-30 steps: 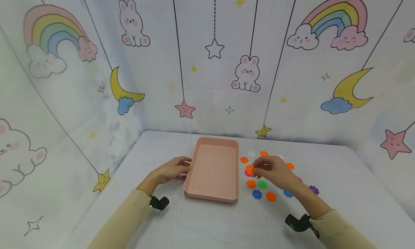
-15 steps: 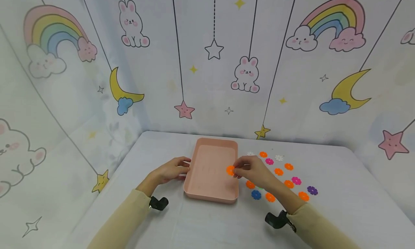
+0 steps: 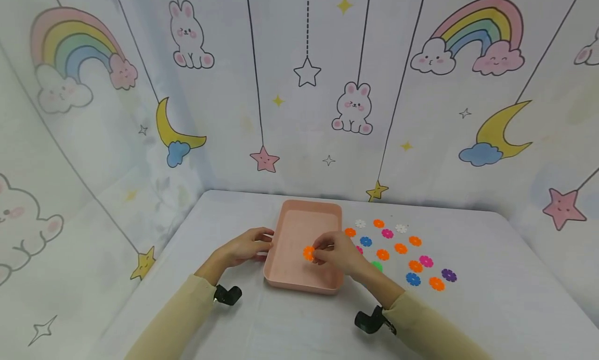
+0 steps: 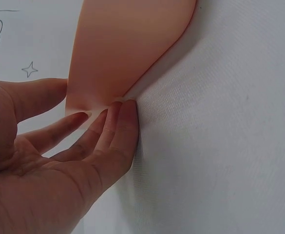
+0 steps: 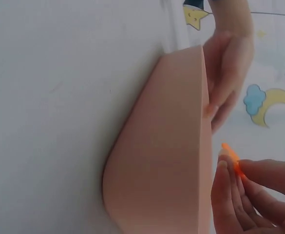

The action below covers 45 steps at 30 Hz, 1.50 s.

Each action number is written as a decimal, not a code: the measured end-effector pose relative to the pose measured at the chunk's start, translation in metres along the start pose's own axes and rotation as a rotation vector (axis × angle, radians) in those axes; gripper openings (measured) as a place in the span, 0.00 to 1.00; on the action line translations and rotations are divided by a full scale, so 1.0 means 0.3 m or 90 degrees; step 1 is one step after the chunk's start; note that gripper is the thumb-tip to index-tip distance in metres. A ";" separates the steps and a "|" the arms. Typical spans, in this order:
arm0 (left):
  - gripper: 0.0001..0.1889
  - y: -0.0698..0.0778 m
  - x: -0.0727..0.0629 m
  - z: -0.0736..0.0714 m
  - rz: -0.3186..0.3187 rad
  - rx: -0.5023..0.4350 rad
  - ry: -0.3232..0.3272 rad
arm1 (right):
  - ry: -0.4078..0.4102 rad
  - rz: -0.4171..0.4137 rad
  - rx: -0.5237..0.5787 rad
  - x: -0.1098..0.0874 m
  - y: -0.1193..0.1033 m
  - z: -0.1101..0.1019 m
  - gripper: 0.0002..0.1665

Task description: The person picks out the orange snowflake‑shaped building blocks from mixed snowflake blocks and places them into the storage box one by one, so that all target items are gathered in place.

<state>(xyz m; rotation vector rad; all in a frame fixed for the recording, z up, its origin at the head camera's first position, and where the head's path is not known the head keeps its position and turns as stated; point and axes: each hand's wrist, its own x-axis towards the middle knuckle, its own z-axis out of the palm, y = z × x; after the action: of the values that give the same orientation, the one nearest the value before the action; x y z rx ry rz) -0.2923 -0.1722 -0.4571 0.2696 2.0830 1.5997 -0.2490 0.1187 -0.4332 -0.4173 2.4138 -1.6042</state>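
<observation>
A shallow pink tray (image 3: 292,225) stands on the white table. My right hand (image 3: 334,252) is over the tray and pinches an orange flower-shaped plastic disc (image 3: 308,253) between thumb and fingertips. In the right wrist view the orange disc (image 5: 232,158) shows edge-on, above the level of the tray's rim (image 5: 200,141). At the tray's left side, my left hand (image 3: 247,245) touches the outer wall. The left wrist view shows its fingertips (image 4: 127,109) against the wall, with the fingers only gently bent, and the thumb reaching to the rim.
To the right of the tray lie several more flower-shaped discs, among them a purple one (image 3: 448,275), a blue one (image 3: 413,279), a white one (image 3: 401,228) and a pink one (image 3: 426,261). Behind the table hangs a patterned cloth (image 3: 299,120). Each wrist bears a black camera (image 3: 369,321).
My right hand has carried the orange disc left, from the scattered discs across the tray's right rim to above its inside. The left hand has stayed at the tray's left side.
</observation>
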 end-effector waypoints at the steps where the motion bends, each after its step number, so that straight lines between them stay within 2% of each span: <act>1: 0.26 0.000 0.000 0.000 -0.001 0.001 0.001 | -0.004 -0.003 0.004 0.005 -0.002 0.013 0.06; 12: 0.26 0.008 -0.003 -0.001 0.003 -0.011 -0.017 | -0.030 -0.042 -0.031 0.064 -0.015 0.132 0.02; 17: 0.26 0.008 -0.003 -0.004 0.002 -0.009 -0.022 | -0.030 -0.030 -0.074 0.084 -0.017 0.174 0.02; 24: 0.27 0.014 -0.005 -0.005 -0.002 -0.007 -0.023 | -0.037 -0.008 -0.085 0.110 -0.023 0.222 0.01; 31: 0.27 0.016 -0.005 -0.006 -0.016 -0.001 -0.020 | -0.047 0.023 -0.105 0.128 -0.022 0.247 0.02; 38: 0.26 0.017 -0.003 -0.003 -0.017 -0.006 -0.013 | -0.029 0.013 -0.187 0.141 -0.016 0.255 0.03; 45: 0.26 0.014 -0.005 -0.004 -0.016 -0.002 -0.010 | -0.029 0.020 -0.187 0.146 -0.011 0.262 0.05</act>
<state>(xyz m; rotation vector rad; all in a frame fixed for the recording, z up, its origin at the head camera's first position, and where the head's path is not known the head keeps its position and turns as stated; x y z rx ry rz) -0.2921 -0.1726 -0.4525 0.2533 2.0640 1.5816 -0.2639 0.0344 -0.4611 -0.4547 2.6137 -1.2149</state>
